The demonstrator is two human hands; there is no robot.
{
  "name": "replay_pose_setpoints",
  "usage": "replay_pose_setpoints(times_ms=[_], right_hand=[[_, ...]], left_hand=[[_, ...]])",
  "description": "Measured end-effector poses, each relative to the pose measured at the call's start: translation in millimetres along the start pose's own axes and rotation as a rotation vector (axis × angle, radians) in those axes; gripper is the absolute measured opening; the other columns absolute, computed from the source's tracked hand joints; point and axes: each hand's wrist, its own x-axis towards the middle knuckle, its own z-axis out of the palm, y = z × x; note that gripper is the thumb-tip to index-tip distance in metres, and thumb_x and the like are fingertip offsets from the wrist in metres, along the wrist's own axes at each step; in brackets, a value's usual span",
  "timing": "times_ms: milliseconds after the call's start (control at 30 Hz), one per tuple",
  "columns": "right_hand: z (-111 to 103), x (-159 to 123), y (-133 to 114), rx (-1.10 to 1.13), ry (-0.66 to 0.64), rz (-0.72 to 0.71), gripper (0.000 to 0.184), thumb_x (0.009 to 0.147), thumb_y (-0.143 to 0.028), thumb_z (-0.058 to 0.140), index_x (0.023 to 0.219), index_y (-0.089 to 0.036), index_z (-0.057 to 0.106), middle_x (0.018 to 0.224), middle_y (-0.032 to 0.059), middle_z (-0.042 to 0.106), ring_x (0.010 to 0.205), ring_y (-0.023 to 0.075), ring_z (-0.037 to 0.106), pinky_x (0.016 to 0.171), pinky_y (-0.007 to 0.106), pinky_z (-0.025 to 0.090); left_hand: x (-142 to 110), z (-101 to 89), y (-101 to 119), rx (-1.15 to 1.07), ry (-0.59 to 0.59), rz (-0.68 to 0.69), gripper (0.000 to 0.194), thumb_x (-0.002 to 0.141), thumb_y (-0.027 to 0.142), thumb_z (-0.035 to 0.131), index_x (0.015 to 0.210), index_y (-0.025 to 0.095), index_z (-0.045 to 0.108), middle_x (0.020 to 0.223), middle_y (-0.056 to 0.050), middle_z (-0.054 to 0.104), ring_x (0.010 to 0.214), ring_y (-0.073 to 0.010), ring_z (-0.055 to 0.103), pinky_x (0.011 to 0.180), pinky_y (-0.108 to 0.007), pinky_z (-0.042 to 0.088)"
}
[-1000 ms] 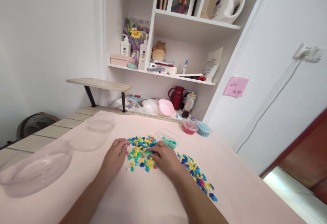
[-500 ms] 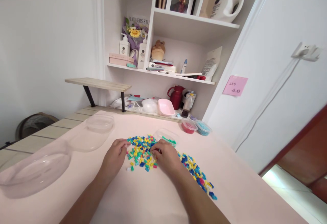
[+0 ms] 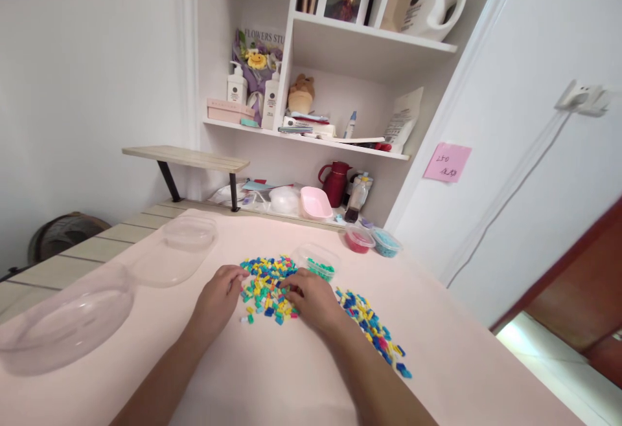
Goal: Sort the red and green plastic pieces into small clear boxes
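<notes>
A spread pile of tiny toy building bricks (image 3: pixel 269 283) in blue, yellow, green, white and red lies on the pink-covered table. My left hand (image 3: pixel 222 290) rests at the pile's left edge, fingers curled in; whatever they hold, if anything, is hidden. At the right side, my right hand (image 3: pixel 313 296) dips thumb and forefinger among the bricks, fingers bent; what is between them is too small to make out. Behind it stands a clear plastic box (image 3: pixel 317 261) with green bricks inside. A second band of mixed bricks (image 3: pixel 372 329) stretches beside my right forearm.
At the left lie a large clear plastic tub (image 3: pixel 72 322) and a clear lidded-looking container (image 3: pixel 189 232). Toward the back right are a box of red pieces (image 3: pixel 358 239) and one of blue pieces (image 3: pixel 386 243). A pink tray (image 3: pixel 315 202) and red jug (image 3: pixel 335 183) stand behind the table.
My right hand drew back slightly to the right with its fingertips together, then reached left into the pile again. My left hand has stayed in place.
</notes>
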Motion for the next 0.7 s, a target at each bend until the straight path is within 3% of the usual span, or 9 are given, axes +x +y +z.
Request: replay_pose_setpoints(times_ms=[467, 700], right_hand=[[3, 4, 5, 0.152, 0.112, -0.022, 0.020, 0.072, -0.012, 0.065, 0.087, -0.023, 0.071, 0.085, 0.0003, 0.065, 0.076, 0.0136, 0.058, 0.068, 0.022, 0.040], [-5, 4, 4, 0.233, 0.251, -0.059, 0.010, 0.079, -0.022, 0.062, 0.085, -0.023, 0.070, 0.073, -0.0006, 0.064, 0.068, 0.0139, 0.056, 0.066, 0.023, 0.041]], left_hand=[[1, -0.8, 2, -0.033, -0.004, -0.009, 0.030, 0.082, 0.034, 0.041, 0.084, 0.024, 0.070, 0.099, -0.004, 0.069, 0.092, -0.0200, 0.067, 0.083, -0.033, 0.055], [0, -1.8, 3, -0.038, 0.003, -0.022, 0.032, 0.083, 0.035, 0.041, 0.088, 0.023, 0.069, 0.099, -0.005, 0.069, 0.090, -0.0202, 0.067, 0.084, -0.035, 0.053]])
